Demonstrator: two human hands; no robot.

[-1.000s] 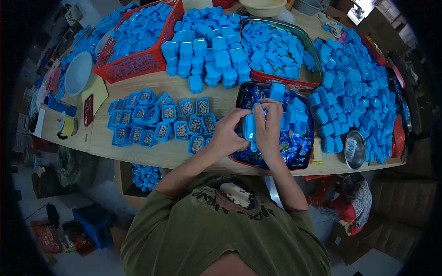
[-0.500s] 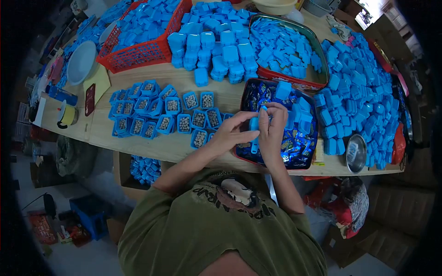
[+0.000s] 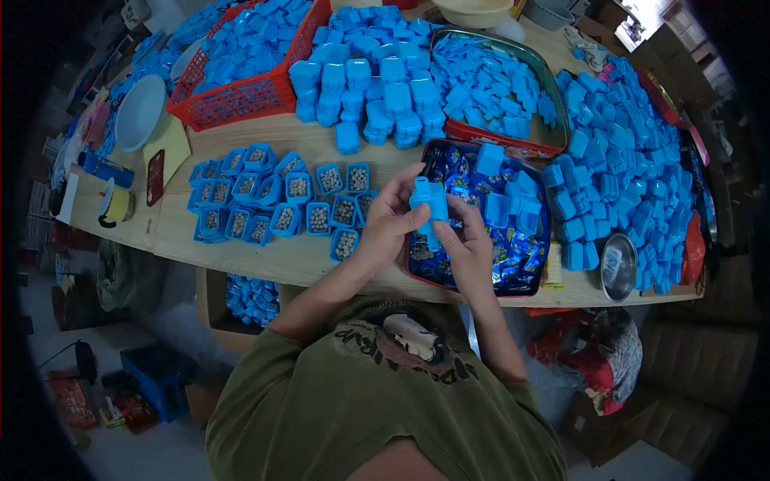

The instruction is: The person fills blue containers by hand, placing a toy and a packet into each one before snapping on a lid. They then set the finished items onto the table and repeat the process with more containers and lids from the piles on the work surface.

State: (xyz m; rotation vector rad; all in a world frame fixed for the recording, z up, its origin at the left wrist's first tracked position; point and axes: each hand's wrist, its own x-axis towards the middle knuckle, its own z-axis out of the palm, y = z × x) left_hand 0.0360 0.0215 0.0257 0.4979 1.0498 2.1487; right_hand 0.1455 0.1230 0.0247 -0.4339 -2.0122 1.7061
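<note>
My left hand [image 3: 391,227] is closed around a small blue plastic case [image 3: 429,200], its thumb lying across the front. The case is upright, with a narrow tab at the top and a slim piece hanging from the bottom. My right hand [image 3: 471,247] grips the same case from the right, its thumb near the lower end; some of its fingers are hidden behind. Below the hands is a tray of shiny dark-blue packets [image 3: 513,255], on which several open blue boxes [image 3: 527,215] lie. To the left stand small blue tubs filled with pale round pellets [image 3: 318,218].
A red basket [image 3: 233,111] heaped with blue parts stands at the back left. Stacked blue boxes [image 3: 397,96] and a tin of flat blue pieces [image 3: 497,136] are behind the tray. More blue boxes [image 3: 626,176] pile up on the right, near a metal bowl [image 3: 618,268].
The blue case has come up and left, turning into clearer view between my hands. My left hand has shifted from pinching at its side to wrapping round it.
</note>
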